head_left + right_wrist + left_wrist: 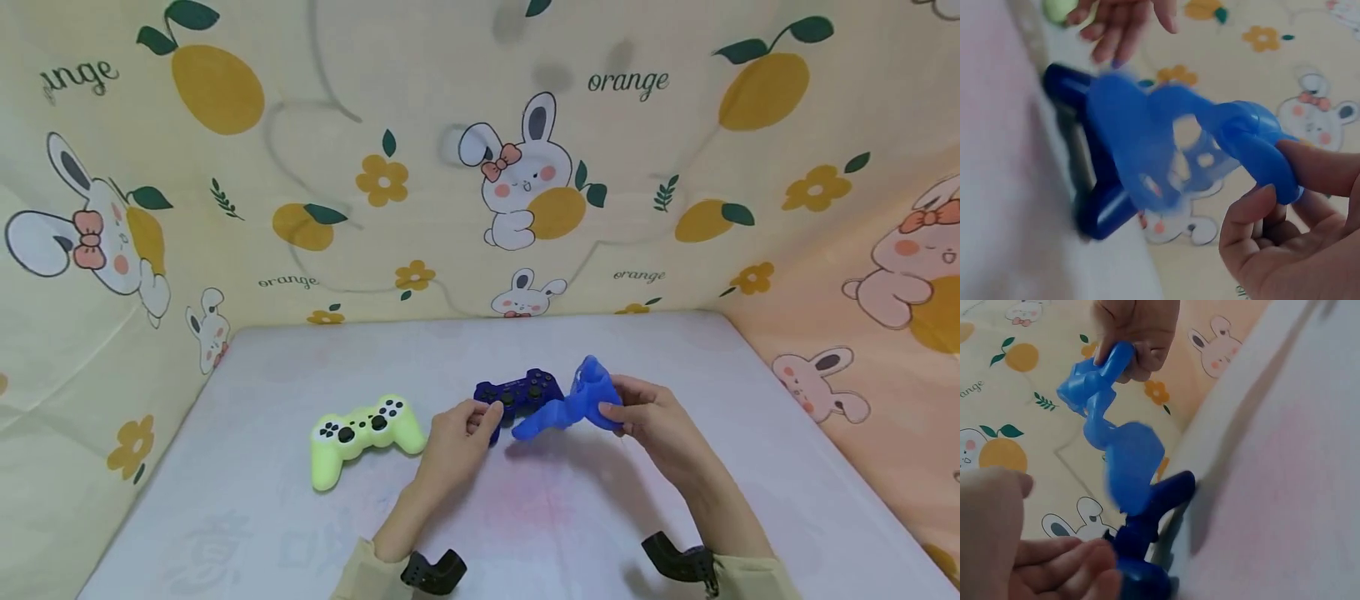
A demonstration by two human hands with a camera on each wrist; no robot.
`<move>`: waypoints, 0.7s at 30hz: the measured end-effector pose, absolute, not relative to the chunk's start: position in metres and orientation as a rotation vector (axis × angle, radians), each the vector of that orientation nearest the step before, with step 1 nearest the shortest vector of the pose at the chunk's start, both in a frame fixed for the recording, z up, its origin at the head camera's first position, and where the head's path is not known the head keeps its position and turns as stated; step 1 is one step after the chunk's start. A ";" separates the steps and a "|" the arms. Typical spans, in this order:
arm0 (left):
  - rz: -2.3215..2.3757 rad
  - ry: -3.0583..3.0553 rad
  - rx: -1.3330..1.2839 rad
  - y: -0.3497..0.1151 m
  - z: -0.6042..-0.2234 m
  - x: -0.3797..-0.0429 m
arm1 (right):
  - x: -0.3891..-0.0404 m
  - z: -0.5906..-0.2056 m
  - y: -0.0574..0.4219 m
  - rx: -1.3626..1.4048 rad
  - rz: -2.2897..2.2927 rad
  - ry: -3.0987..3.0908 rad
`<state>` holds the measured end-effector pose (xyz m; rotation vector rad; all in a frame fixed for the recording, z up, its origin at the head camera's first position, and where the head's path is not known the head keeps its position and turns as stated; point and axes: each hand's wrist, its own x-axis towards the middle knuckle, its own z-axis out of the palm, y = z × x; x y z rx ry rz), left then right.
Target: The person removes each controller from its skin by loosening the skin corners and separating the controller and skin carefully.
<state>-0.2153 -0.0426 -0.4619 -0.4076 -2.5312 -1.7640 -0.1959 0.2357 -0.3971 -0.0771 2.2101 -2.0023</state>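
Note:
My right hand (651, 414) pinches one grip end of a blue silicone controller cover (592, 392). The cover is limp and twisted, and cut-out holes show in it in the right wrist view. Behind its hanging end, a dark blue game controller (517, 393) rests on the table. My left hand (455, 442) is beside that controller's left grip, its fingers loosely bent with nothing between them. The right wrist view shows the left hand's fingers (1113, 31) apart from the cover. Whether they touch the controller, I cannot tell.
A game controller in a pale yellow-green cover (366, 433) lies on the white table (247, 517) to the left. Cloth walls (420, 75) printed with rabbits and oranges enclose the table at the back and sides.

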 end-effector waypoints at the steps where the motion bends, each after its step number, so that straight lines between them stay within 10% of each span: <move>1: -1.842 -2.544 -0.400 -0.042 -0.461 -0.215 | -0.194 -0.397 0.236 -0.114 -2.038 2.174; 11: -2.876 -2.209 -0.355 -0.034 -0.453 -0.217 | -0.185 -0.408 0.230 -0.443 -2.227 1.873; 21: -2.248 -2.443 -0.381 -0.044 -0.442 -0.213 | -0.190 -0.437 0.222 -0.203 -2.091 2.159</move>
